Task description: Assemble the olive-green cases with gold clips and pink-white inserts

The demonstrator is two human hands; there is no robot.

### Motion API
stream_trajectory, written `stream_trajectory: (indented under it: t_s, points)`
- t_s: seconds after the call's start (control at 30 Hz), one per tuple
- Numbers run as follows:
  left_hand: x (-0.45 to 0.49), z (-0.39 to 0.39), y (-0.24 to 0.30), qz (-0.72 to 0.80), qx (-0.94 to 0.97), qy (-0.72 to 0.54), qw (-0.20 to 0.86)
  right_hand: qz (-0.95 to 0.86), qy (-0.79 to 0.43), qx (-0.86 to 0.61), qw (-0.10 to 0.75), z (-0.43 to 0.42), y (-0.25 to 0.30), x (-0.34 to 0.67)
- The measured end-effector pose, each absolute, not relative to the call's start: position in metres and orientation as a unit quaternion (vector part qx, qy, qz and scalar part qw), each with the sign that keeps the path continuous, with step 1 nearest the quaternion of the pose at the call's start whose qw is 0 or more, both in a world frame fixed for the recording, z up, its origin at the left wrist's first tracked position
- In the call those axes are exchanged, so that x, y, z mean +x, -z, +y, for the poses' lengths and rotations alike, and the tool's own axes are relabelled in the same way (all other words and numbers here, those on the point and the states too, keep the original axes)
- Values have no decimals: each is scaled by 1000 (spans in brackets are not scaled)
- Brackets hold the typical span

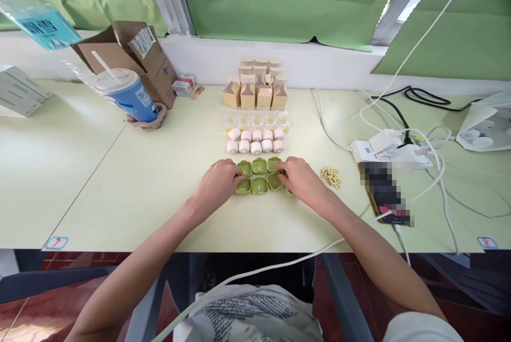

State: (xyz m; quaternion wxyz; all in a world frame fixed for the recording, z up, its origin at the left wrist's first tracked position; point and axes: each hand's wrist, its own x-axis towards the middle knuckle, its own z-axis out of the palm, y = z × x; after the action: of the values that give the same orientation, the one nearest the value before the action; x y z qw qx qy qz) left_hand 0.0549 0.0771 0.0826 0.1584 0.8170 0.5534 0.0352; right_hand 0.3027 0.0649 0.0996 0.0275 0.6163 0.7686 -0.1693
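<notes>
Several small green flower-edged cups (260, 186) stand in two rows on the table before me. My left hand (215, 185) is at the left end of the rows, its fingers curled around the end cups. At the right end, my right hand (302, 181) has its fingers closed on the cups there and partly hides them. Just behind lie two rows of pale pink rounded pieces (256, 147). Beyond these is a clear plastic tray (257, 118) with yellow marks, then several small open cardboard boxes (248, 96). A little pile of yellow clasps (331, 177) lies right of my right hand.
To the right are a phone (385, 193), a white power strip (371, 151) with tangled cables and a plastic bag (485, 123). A white cable (275, 266) crosses below my right forearm. On the left stand a blue drink cup (133, 99) and an open carton (149, 59).
</notes>
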Motion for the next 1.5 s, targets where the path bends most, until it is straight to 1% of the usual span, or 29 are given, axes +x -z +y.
stream_trajectory:
  t_s: [0.17,0.33,0.43,0.57,0.67,0.73,0.87,0.97,1.03,1.2,1.33,1.43,1.5]
  points:
    - [61,90,-83,580,802,-51,135,757,157,634,23,79,-99,296]
    - [64,96,-83,588,794,-63,141,746,151,648,10,83,-99,287]
    - [51,93,-83,578,797,-103,145,741,154,654,0,80,-100,288]
    - [16,87,-83,534,812,-178,152,740,178,647,-51,72,-108,306]
    - [-6,88,-80,504,830,-179,156,739,172,645,-85,70,-116,328]
    - [-11,91,-74,501,833,-168,165,745,155,646,-59,71,-118,340]
    - [-7,100,-62,534,809,-154,191,769,149,622,27,78,-112,347]
    - [-3,104,-57,554,790,-173,197,765,128,628,57,84,-103,341]
    - [-2,106,-55,552,789,-187,191,761,111,637,60,87,-97,336]
    - [-3,107,-48,558,787,-199,172,773,125,620,36,93,-92,330]
    - [-8,103,-53,507,813,-220,182,777,139,613,23,89,-98,336]
    - [-5,96,-63,463,841,-234,155,786,125,605,-27,84,-104,339]
    - [4,90,-69,432,861,-235,133,814,119,564,-70,81,-104,335]
